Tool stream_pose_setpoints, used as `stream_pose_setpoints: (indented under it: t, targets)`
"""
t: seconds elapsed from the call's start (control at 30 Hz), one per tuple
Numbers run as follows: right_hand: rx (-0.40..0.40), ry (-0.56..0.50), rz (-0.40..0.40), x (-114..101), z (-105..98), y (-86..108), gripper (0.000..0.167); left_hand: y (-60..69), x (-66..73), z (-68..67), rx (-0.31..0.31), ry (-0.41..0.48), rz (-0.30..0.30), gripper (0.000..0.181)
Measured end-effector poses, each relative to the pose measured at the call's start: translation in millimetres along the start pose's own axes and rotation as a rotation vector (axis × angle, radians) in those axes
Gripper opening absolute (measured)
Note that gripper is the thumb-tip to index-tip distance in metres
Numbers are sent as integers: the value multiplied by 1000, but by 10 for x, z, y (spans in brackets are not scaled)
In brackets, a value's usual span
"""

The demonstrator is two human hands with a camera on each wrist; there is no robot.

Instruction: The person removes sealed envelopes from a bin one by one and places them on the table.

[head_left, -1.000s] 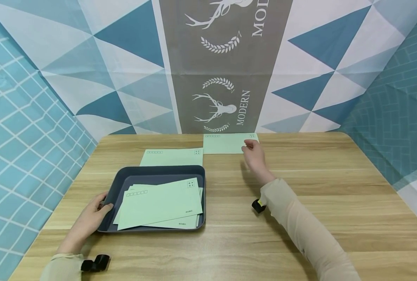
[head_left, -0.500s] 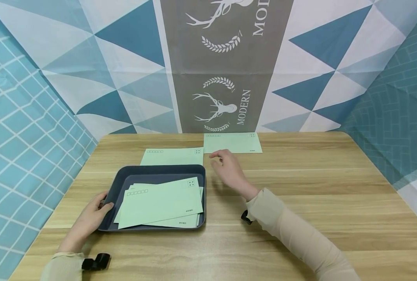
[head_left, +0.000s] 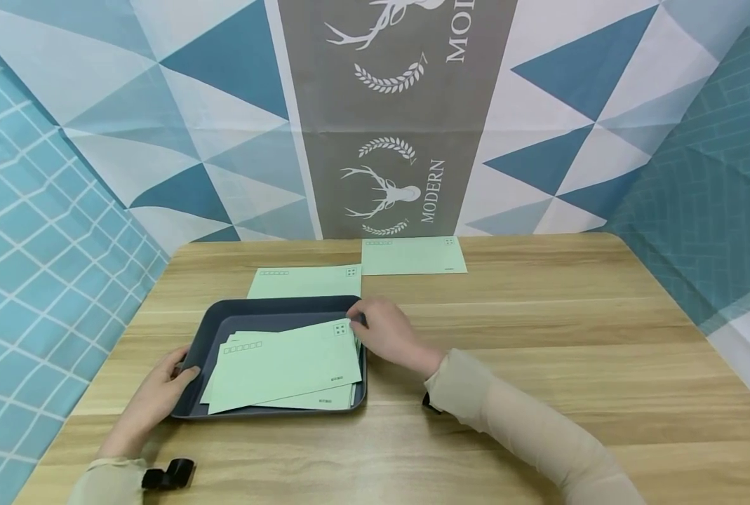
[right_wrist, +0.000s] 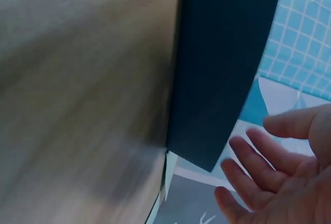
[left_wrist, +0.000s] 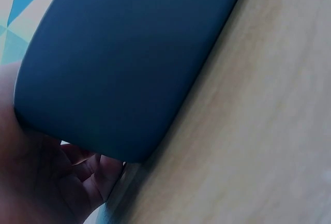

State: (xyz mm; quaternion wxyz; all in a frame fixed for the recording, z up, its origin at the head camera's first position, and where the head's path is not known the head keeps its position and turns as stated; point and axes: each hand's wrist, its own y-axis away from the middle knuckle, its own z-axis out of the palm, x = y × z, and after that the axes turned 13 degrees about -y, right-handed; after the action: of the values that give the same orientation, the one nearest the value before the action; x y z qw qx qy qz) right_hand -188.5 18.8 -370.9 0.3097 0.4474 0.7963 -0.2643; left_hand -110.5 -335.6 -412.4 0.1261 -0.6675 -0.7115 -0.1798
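Observation:
A dark grey tray [head_left: 286,303] rests on the table, holding a small stack of pale green envelopes [head_left: 286,365]. The top one lies slanted over the others. My left hand [head_left: 150,393] grips the tray's left side, thumb over the rim and fingers outside; the left wrist view shows those fingers curled by the tray wall. My right hand [head_left: 387,331] hovers at the tray's right rim, near the top envelope's upper right corner. In the right wrist view its fingers [right_wrist: 258,167] are loosely bent and the thumb stands apart, with nothing between them.
Behind the tray lies another pale green envelope [head_left: 308,282], partly hidden by the tray's back edge. One more envelope [head_left: 412,256] lies flat at the table's far edge, against the patterned backdrop [head_left: 375,105]. The wooden table [head_left: 539,337] extends to the right.
My right hand has travelled left and nearer from the far envelope to the tray's right rim. The left hand keeps its grip, and the envelopes have not visibly moved.

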Motion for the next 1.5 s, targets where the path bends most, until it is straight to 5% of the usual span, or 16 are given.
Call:
stream_pose_setpoints:
  t: [0.23,0.5,1.5]
  targets:
    - [-80,223,-54,22,109,-6,28,-1,7,10,-2,0,-13,52]
    - [-182,317,1,27,204,22,57,-2,9,5,6,10,-13,50]
    - [-164,371,42,-17,255,-3,52,9,19,-9,-10,33,-20,51]
